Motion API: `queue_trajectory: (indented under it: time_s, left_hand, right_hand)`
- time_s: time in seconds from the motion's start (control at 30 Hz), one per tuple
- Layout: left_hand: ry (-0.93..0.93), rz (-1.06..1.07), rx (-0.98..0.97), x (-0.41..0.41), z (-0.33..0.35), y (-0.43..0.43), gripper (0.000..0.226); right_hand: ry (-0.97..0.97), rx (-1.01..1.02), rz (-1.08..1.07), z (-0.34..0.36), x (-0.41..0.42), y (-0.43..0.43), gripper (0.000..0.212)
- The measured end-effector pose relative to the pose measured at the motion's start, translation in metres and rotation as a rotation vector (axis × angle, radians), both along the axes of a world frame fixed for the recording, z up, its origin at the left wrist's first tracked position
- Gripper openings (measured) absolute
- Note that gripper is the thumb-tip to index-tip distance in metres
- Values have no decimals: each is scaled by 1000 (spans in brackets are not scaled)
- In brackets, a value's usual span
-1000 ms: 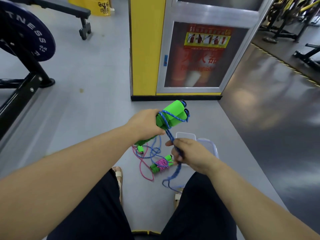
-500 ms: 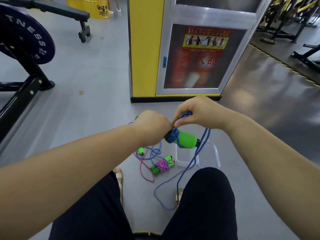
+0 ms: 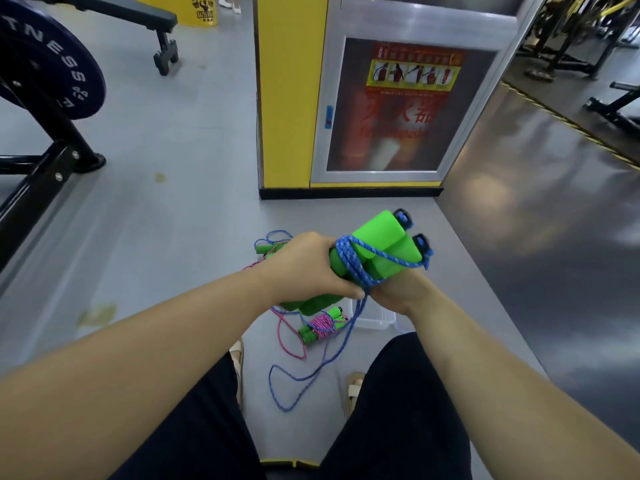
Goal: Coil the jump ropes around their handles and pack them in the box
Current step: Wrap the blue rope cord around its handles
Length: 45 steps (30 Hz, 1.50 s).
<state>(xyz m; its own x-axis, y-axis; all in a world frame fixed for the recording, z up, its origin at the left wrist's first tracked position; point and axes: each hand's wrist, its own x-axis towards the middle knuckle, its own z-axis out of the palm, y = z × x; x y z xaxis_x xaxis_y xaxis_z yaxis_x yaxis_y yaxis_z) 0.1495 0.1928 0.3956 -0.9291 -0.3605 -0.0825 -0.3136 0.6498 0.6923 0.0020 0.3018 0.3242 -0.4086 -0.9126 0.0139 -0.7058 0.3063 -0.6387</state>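
Note:
My left hand [image 3: 308,263] grips a pair of green foam handles [image 3: 379,245] held side by side, their blue end caps pointing up and right. A blue rope [image 3: 349,258] crosses the handles in a few turns. My right hand [image 3: 398,291] sits just under the handles and pinches the blue rope, whose loose tail [image 3: 304,372] hangs to the floor between my feet. On the floor lies a second pair of green handles wound with pink rope [image 3: 322,323]. The clear plastic box [image 3: 375,318] is mostly hidden behind my right wrist.
More loose blue and pink rope [image 3: 273,237] lies on the grey floor past my left hand. A yellow pillar with a fire cabinet [image 3: 391,109] stands ahead. A weight plate on a black rack [image 3: 48,67] is at the left. My knees and sandalled feet fill the bottom.
The handles have tilted back up to the right. My right hand has swung from above the handles down under them, drawing the blue rope round for another turn.

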Motion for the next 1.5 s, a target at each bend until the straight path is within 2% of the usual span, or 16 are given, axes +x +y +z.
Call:
queue_trajectory:
  time_s: [0.07, 0.23, 0.3, 0.43, 0.5, 0.6, 0.63, 0.8, 0.9, 1.0, 1.13, 1.2, 1.3, 1.33, 1.4, 1.5]
  left_hand:
    - [-14, 77, 45, -1, -4, -2, 29]
    - [-30, 179, 126, 2, -7, -7, 53]
    - [-26, 207, 160, 4, -8, -9, 61]
    - [26, 227, 229, 5, -9, -16, 43]
    - [36, 254, 237, 4, -8, -20, 33]
    - [45, 275, 261, 3, -7, -25, 23]
    - [37, 263, 256, 2, -5, -25, 23]
    - [75, 165, 119, -9, 26, -30, 21]
    - [68, 126, 51, -13, 52, -39, 23]
    - [36, 140, 67, -13, 64, -51, 21]
    - [81, 196, 91, -13, 90, -62, 24]
    - [133, 223, 97, -15, 106, -67, 25]
    - [207, 226, 201, -20, 126, -76, 38]
    - [223, 224, 235, -21, 129, -77, 37]
    - [232, 240, 267, -24, 124, -74, 32]
    - [155, 254, 296, -22, 104, -63, 25]
  right_hand:
    - [58, -43, -26, 11, 16, -3, 17]
    - [-346, -81, -91, 34, 35, -2, 25]
    - [-476, -72, -90, 31, 38, -6, 21]
    - [-862, -109, -107, 22, 42, -9, 16]
    - [-866, -89, -71, 24, 45, -10, 9]
    - [-659, -63, -91, 22, 44, -11, 13]
    - [-659, -91, -106, 21, 43, -11, 12]
    - [-995, -331, -101, 33, 45, -20, 21]
    - [-862, -343, -55, 51, 40, -28, 21]
    - [-778, -152, -15, 66, 30, -31, 16]
    - [-657, 66, 9, 84, 14, -31, 25]
    - [-675, -71, -46, 102, 1, -29, 25]
    - [-709, -410, -81, 145, -28, -19, 25]
    - [-678, -432, -79, 153, -36, -17, 25]
    - [-514, -214, -94, 145, -46, -15, 25]
    - [-205, 462, -40, 95, -56, 1, 20]
